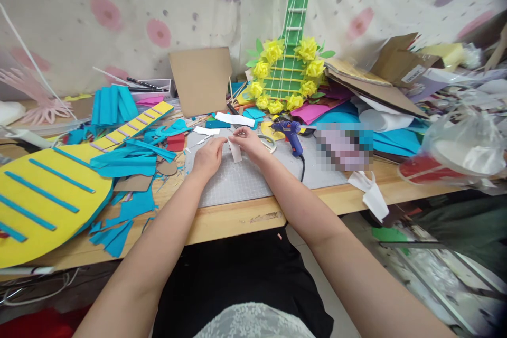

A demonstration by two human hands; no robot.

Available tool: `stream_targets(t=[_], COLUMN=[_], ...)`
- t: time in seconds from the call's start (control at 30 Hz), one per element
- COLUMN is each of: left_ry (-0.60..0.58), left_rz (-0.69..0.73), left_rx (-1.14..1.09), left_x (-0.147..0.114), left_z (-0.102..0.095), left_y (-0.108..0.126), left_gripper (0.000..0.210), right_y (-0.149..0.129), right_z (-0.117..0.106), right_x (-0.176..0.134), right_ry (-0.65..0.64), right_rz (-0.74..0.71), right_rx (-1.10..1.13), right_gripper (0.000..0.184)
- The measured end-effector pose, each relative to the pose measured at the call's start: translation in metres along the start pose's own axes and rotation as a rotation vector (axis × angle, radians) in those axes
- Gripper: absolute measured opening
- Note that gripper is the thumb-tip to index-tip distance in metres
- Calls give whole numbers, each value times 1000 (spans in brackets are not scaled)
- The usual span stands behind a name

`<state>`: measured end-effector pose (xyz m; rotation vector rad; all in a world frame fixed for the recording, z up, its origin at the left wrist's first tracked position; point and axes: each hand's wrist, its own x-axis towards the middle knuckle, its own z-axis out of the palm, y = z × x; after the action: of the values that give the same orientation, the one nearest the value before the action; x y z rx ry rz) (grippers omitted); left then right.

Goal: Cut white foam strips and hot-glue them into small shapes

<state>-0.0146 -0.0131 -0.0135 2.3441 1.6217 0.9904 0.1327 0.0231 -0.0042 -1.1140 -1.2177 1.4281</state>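
Note:
A small white paper strip (235,152) hangs between my hands above the grey cutting mat (225,187). My right hand (249,143) pinches its upper part with thumb and fingers. My left hand (208,157) has its fingers closed at the strip's upper left edge; its fingertips partly hide what they grip. More white paper strips (235,119) lie just beyond my hands. A pair of scissors (268,142) lies partly hidden behind my right wrist. To the right, a blue glue gun (291,134) rests on the mat with its cord running toward the table's front.
A yellow guitar-shaped craft (51,185) lies at left beside blue paper scraps (134,206). A green guitar-shaped craft with yellow flowers (289,76) stands at the back. A cardboard piece (202,82) leans nearby. Right are paper sheets and a plastic-covered bucket (447,156).

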Motion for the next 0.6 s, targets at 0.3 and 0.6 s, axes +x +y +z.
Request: stream_targets(t=[0.3, 0.6], left_ry=[45, 163], left_rz=[-133, -207], left_rx=[-117, -390], left_x=[0, 3], left_z=[-4, 6], left_y=[5, -1], left_gripper=[30, 18], right_y=[2, 0], right_z=[0, 3], right_x=[2, -1], right_ry=[35, -39], right_rz=[-127, -124], right_rx=[-148, -93], right_gripper=[28, 31])
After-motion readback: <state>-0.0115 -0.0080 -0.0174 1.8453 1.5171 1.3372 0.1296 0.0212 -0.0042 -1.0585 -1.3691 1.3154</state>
